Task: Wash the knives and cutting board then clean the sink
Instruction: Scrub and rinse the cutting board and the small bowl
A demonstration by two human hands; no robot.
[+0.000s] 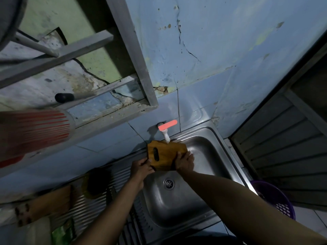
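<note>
Cutting board (164, 154) under tap (165, 131), gripped by left hand (141, 167) and right hand (184, 161) (rinse step); next, scrub both faces.

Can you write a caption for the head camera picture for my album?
Two hands, left and right, hold a wooden cutting board under the tap over the steel sink.

It's a dim room, bluish all over. The brightest spot is a streak of glare on the sink (235, 175) rim at lower right. The lower left of the frame sinks into murky shadow. A red-striped cup (35, 131) at left is smeared with blur, and straight lines bend near the edges.
</note>
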